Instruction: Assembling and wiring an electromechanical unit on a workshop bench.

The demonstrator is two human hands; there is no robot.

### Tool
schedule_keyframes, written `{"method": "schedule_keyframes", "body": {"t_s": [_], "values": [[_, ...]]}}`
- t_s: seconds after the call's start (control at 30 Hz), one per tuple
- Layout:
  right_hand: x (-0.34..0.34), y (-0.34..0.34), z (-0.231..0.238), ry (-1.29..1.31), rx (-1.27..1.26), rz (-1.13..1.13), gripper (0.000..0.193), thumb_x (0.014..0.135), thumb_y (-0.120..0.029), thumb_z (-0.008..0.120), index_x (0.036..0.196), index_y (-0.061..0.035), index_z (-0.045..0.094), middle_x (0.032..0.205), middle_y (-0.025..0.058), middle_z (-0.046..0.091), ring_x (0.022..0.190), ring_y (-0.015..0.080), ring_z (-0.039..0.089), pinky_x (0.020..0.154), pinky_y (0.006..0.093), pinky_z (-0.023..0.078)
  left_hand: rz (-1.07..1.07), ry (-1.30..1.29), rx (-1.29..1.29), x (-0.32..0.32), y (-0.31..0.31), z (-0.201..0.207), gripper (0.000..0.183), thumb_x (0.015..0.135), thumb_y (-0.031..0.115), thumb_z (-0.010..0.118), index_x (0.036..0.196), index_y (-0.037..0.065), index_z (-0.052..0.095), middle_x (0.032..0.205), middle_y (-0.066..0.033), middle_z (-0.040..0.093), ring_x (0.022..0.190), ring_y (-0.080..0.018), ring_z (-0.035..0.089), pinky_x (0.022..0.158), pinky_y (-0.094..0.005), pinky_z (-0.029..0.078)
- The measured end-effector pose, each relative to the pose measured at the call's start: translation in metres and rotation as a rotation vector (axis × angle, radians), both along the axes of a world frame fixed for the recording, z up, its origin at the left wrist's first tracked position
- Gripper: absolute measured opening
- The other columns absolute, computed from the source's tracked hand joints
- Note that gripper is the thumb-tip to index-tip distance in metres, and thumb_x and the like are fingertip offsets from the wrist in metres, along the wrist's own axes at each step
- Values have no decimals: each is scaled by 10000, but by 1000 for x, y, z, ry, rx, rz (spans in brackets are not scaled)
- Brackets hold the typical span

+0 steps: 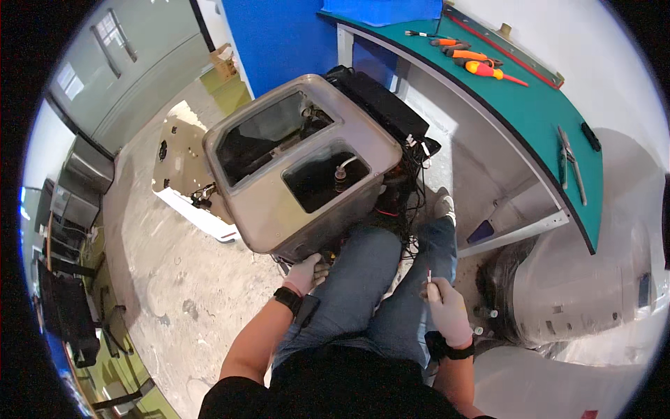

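Observation:
A beige-grey metal housing (265, 216) with rounded corners and two dark openings stands tilted in front of my knees. Inside the smaller opening, a white curved fitting (343, 167) is visible. My left hand (306, 274), in a pale glove, is at the housing's lower edge beside my thigh. Its fingers are curled, and what they grip, if anything, is hidden. Over my right thigh, my gloved right hand (448, 313) pinches a small slim white piece (429, 276) with a reddish tip, held upright and apart from the housing.
Loose black cables (413, 178) hang behind the housing by my right foot. A white shell panel (199, 220) lies on the floor left. On the green bench (516, 112) are a red-yellow screwdriver (488, 70), orange-handled tools and metal pliers (574, 167). A wrapped drum-like object (579, 293) stands right.

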State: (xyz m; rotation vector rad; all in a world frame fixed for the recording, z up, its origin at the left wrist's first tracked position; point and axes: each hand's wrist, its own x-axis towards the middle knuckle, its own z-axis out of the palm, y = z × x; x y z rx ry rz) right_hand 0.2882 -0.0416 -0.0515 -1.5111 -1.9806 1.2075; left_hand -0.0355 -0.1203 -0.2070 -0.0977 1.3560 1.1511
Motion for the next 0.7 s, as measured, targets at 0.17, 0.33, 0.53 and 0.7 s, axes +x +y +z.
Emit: {"method": "schedule_keyframes", "body": {"t_s": [0.17, 0.33, 0.53, 0.7], "values": [[-2, -1, 1, 24, -2, -12, 228, 943, -175, 483, 985, 28, 580, 776, 78, 625, 735, 143, 595, 701, 281, 470, 19, 4, 5, 11, 8, 8, 241, 905, 318, 538, 973, 92, 585, 887, -53, 682, 733, -151, 627, 643, -268, 475], [-2, -4, -3, 136, -81, -49, 231, 952, -181, 477, 1004, 26, 564, 809, 74, 627, 738, 133, 592, 707, 273, 475, -21, 35, 27, 11, 6, 14, 266, 903, 320, 538, 978, 76, 612, 861, -42, 677, 737, -146, 624, 651, -262, 473], [-10, -10, 9, 267, -151, -137, 221, 941, -172, 505, 1032, 23, 554, 801, 77, 634, 742, 133, 604, 708, 284, 487, -102, 70, 10, 1, -1, 10, 286, 892, 328, 553, 977, 66, 630, 855, -41, 668, 692, -139, 616, 599, -243, 491], [-1, -3, 25, 228, 13, -209, 218, 935, -177, 507, 1008, 17, 572, 764, 86, 646, 701, 148, 617, 676, 290, 489, -388, 235, 23, -4, -19, 57, 312, 909, 260, 524, 1071, 9, 613, 903, -84, 659, 710, -142, 619, 629, -252, 501]]}}
